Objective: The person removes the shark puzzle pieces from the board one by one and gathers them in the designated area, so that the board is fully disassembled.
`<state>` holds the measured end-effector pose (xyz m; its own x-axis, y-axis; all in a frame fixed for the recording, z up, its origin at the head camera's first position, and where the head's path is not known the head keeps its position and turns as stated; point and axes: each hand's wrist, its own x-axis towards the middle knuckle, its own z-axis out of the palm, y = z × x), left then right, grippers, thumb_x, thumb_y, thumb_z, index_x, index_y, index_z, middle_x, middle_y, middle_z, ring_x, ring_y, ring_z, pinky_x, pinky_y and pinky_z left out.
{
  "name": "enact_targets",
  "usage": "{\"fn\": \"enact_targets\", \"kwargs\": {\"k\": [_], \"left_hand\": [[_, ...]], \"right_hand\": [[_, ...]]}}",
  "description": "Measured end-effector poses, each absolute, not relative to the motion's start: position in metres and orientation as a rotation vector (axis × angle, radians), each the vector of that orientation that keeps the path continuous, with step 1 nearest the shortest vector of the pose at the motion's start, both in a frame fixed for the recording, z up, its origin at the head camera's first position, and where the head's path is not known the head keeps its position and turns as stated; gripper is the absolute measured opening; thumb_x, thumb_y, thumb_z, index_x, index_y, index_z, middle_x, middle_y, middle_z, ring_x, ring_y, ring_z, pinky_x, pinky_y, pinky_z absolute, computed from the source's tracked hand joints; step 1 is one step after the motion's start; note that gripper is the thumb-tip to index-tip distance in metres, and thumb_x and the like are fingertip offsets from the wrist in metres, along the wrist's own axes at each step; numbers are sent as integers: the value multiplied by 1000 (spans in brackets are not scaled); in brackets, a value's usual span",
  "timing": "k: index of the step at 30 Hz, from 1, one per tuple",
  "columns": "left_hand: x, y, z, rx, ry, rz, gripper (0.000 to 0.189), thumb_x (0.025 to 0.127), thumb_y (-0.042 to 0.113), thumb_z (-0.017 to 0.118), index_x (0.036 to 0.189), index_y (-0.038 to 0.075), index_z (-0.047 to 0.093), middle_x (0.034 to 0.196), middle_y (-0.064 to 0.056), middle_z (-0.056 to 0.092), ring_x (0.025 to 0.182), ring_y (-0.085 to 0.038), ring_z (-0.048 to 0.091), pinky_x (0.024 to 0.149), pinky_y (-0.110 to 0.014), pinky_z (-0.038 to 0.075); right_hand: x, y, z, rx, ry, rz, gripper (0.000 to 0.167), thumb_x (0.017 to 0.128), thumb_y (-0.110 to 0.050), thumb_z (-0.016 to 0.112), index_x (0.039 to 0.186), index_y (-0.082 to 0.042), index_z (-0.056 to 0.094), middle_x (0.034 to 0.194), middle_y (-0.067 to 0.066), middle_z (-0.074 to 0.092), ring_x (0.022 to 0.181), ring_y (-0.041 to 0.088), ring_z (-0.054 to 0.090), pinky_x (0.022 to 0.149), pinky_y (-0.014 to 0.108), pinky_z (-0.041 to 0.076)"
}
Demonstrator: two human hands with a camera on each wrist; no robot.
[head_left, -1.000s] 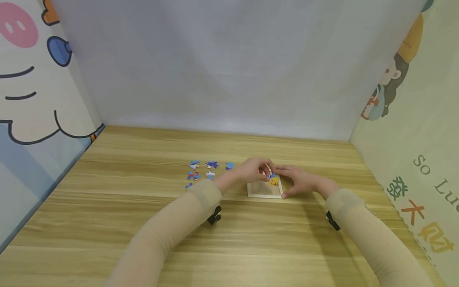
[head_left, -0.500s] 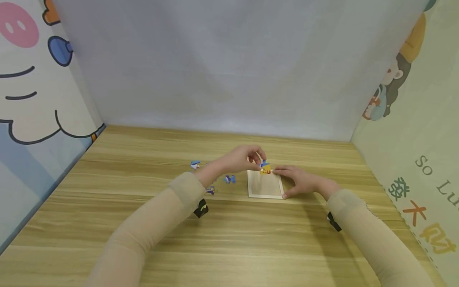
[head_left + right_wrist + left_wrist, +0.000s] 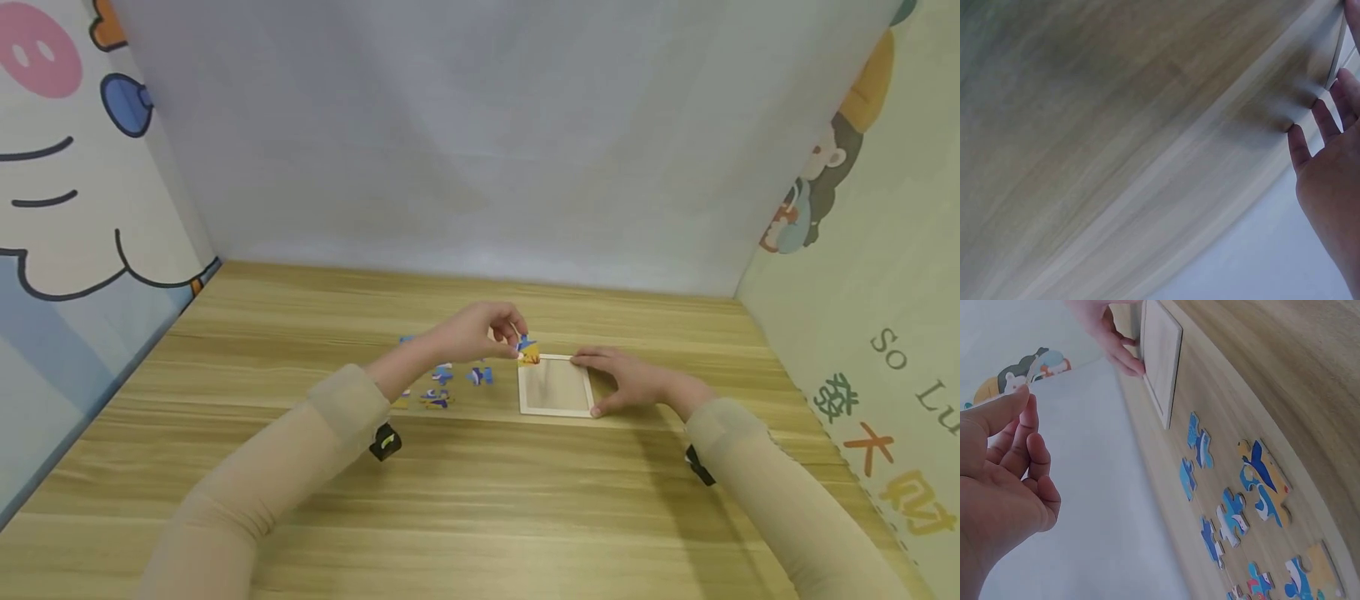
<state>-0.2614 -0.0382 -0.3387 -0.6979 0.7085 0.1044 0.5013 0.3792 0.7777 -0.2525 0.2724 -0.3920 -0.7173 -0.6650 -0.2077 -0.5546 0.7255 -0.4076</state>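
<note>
My left hand pinches a yellow-and-blue jigsaw piece between thumb and fingers, raised above the far left corner of a shallow square wooden puzzle tray. In the left wrist view this piece shows only as a thin edge at the fingertips. At the tray's right side rests my right hand, thumb at the near corner and forefinger at the far one. Its fingers look spread and fairly straight in the right wrist view. No piece shows inside the tray.
Several loose jigsaw pieces, mostly blue, lie on the wooden table left of the tray. My left forearm covers some of them in the head view. A pale cloth wall stands behind the table, with printed panels at both sides.
My left hand has lifted the yellow-and-blue jigsaw piece from the tray's far right corner and carried it left. My right hand stays at the tray's right side.
</note>
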Motion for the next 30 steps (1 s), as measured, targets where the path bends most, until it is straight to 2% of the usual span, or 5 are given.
{"fn": "enact_targets", "kwargs": {"k": [12,20,30], "left_hand": [[-250,-61,-370,913,2397,1207,23,84,5,70,104,6,60,86,-1,64,83,-12,57,77,-25,48],[-240,-73,-397,831,2319,1196,21,85,1,66,105,3,58,87,-3,60,83,-13,57,77,-25,49],[-247,-78,-410,952,2316,1146,20,83,-1,67,101,2,58,89,-5,61,83,-13,57,77,-22,50]], "right_hand": [[-253,275,-393,-946,2589,-449,88,77,-42,75,144,-1,34,149,21,30,137,43,24,108,58,21],[-252,273,-393,-910,2572,-457,89,78,-39,76,145,-3,32,151,18,27,139,41,21,110,57,19],[-252,273,-393,-910,2578,-448,89,78,-41,75,146,-3,31,151,19,26,139,42,21,109,58,19]]}}
